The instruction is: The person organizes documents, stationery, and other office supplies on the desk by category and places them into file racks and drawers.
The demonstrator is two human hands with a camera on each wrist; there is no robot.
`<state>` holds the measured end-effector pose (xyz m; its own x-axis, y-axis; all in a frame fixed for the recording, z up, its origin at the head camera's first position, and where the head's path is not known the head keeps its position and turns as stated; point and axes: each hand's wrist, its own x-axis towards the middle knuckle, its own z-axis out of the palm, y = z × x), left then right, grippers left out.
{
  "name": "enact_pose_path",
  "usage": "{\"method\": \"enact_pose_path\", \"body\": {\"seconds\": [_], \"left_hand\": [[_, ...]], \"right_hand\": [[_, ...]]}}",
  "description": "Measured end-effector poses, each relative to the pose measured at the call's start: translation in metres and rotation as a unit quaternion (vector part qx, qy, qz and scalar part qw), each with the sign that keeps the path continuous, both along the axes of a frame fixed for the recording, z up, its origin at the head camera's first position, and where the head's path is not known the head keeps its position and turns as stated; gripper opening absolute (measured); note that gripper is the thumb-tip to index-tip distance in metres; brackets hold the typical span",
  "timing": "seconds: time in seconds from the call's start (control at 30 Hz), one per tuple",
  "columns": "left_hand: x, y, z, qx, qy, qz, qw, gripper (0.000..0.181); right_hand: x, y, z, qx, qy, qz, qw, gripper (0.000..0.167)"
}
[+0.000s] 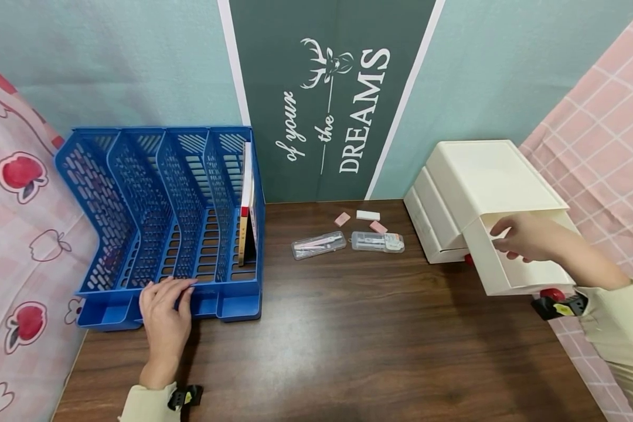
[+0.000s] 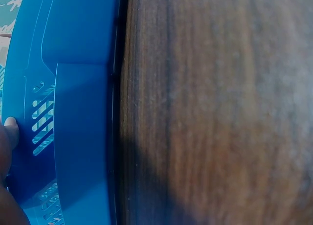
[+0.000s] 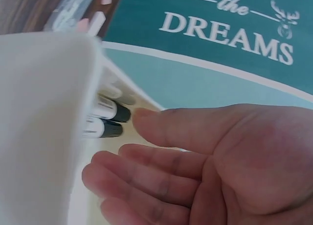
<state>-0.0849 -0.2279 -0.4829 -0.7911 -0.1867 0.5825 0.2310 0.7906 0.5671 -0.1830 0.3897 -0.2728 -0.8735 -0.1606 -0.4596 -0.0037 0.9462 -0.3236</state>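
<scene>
My left hand (image 1: 166, 313) grips the front rim of a blue file organizer (image 1: 187, 287), fingers bent over the edge. In the left wrist view, a fingertip (image 2: 11, 128) lies on that blue rim. My right hand (image 1: 530, 237) reaches over the pulled-out top drawer (image 1: 498, 272) of a white drawer unit (image 1: 506, 176). Its fingers are loosely bent and hold nothing. In the right wrist view, two markers (image 3: 102, 127) with black caps lie inside the drawer, near the thumb. The drawer's white wall hides part of them.
Books (image 1: 246, 205) stand in the organizer's right compartment. On the wooden table (image 1: 343, 340) lie two clear cases, one with pens (image 1: 319, 244) and another (image 1: 377, 242) beside it. Behind them are pink erasers (image 1: 342, 219) and a white eraser (image 1: 367, 215). Fabric hangs behind and at both sides.
</scene>
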Motion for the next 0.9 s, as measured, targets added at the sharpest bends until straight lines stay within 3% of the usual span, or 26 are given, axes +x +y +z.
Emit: {"method": "enact_pose_path", "body": {"seconds": [0.3, 0.47, 0.6, 0.73, 0.9], "left_hand": [[-0.001, 0.001, 0.002, 0.005, 0.010, 0.006, 0.9999, 0.017], [-0.003, 0.002, 0.002, 0.002, 0.008, 0.005, 1.0000, 0.018], [-0.003, 0.001, 0.002, -0.001, 0.004, 0.008, 1.0000, 0.018], [-0.002, 0.001, 0.001, 0.000, 0.009, 0.010, 0.9999, 0.018], [-0.001, 0.000, 0.000, -0.001, 0.007, 0.005, 1.0000, 0.018]], "right_hand": [[0.011, 0.003, 0.007, -0.006, 0.089, -0.021, 0.9958, 0.033], [0.023, 0.003, 0.004, -0.017, 0.190, -0.032, 0.9811, 0.026], [0.032, -0.001, -0.001, -0.020, 0.277, -0.064, 0.9587, 0.020], [0.041, -0.004, -0.005, -0.057, 0.347, -0.114, 0.9293, 0.019], [0.055, -0.005, -0.017, -0.117, 0.424, -0.204, 0.8746, 0.008]]}}
